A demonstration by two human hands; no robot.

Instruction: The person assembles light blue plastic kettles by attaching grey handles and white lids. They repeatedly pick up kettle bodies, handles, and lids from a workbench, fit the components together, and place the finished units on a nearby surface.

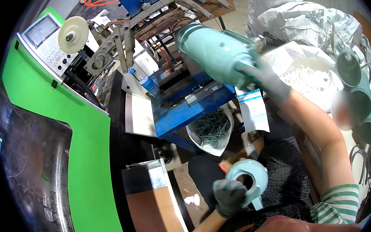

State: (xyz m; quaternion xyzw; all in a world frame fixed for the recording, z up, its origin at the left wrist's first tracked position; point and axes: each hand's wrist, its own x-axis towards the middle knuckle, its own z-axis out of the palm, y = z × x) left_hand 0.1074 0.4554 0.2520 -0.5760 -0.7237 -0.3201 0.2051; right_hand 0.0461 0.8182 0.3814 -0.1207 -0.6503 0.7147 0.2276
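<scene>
My right hand (272, 81), in a grey glove and slightly blurred, grips the near end of a long pale green plastic flask shell (215, 50) with a side handle. The shell is raised and tilted in front of the blue machine, its far end toward the upper left. Low over my lap, my left hand (231, 197), also gloved, has its fingers closed at the edge of a pale green round plastic piece (259, 177). This piece has a dark hole in its middle and a tab pointing down. How far it extends below is hidden.
A blue metal stand (181, 116) carries machine linkages. Below it sits a white bag (215, 144) of green scraps. More green shells (360, 99) are stacked at right, beside a sack of white pieces (306, 81). A green machine cabinet (88, 164) borders the left; a cardboard box (151, 216) stands near.
</scene>
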